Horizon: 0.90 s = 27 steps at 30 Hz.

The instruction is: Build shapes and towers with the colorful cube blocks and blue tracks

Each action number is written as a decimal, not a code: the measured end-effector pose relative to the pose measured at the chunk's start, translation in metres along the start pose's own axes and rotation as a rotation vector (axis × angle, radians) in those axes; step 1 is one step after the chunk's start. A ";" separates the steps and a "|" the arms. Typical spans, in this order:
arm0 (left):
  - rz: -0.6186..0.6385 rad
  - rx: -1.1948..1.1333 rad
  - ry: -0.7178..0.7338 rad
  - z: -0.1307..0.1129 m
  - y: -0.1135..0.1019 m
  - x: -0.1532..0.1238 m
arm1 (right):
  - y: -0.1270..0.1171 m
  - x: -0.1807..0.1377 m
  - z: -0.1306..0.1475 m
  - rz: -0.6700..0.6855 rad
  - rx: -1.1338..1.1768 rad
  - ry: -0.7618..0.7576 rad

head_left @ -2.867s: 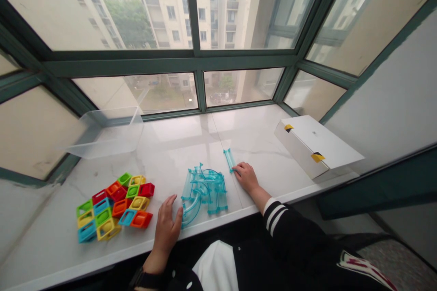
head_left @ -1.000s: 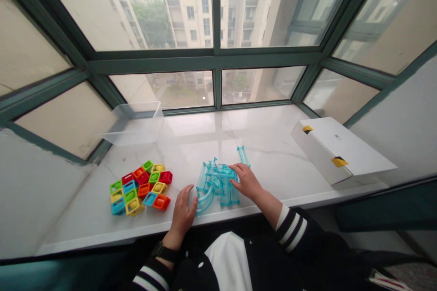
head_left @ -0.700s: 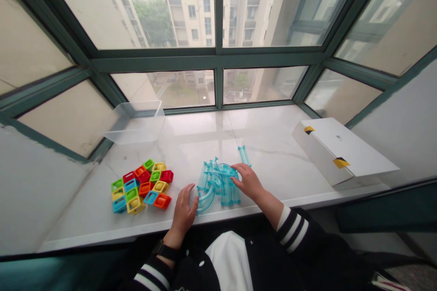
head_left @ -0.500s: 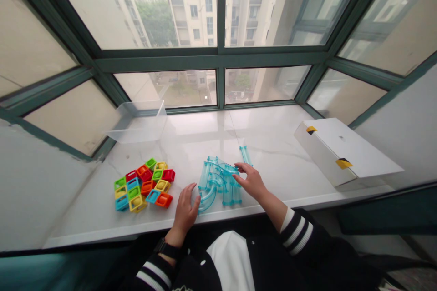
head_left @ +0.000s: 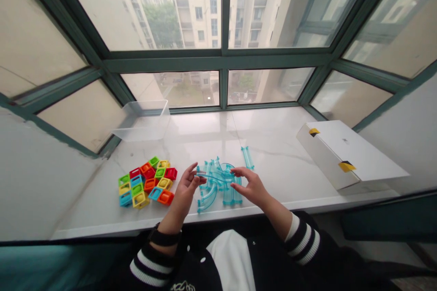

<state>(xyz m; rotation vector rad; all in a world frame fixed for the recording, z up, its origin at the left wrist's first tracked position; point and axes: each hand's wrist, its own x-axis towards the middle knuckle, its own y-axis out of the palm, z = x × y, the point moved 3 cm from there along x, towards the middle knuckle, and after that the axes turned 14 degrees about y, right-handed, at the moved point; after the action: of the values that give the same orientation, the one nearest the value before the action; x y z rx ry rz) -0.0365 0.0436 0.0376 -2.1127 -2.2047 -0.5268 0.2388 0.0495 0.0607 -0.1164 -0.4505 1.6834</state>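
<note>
A heap of clear turquoise track pieces (head_left: 218,188) lies on the white marble sill (head_left: 205,138) in front of me. My left hand (head_left: 186,187) and my right hand (head_left: 247,185) each pinch one end of a curved turquoise track piece (head_left: 214,175), lifted just above the heap. One straight turquoise piece (head_left: 247,157) lies apart, to the right of the heap. A cluster of coloured square blocks (head_left: 146,182) in red, orange, yellow, green and blue sits left of my left hand.
An empty clear plastic bin (head_left: 143,120) stands at the back left of the sill. A white cardboard box (head_left: 348,154) with yellow tape lies at the right. Windows with green frames close off the back and sides.
My left hand has risen from the sill's edge to the heap. Both hands now hold a curved track piece, which my right hand had been lifting from the pile.
</note>
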 end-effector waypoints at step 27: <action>0.175 0.320 0.152 -0.021 0.029 -0.006 | -0.053 -0.024 -0.012 -0.098 -0.166 0.012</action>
<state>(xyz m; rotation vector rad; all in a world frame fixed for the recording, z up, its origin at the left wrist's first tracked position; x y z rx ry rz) -0.0125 0.0323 0.0623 -1.9979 -1.8575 -0.2893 0.2960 0.0344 0.0643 -0.2227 -0.5774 1.5473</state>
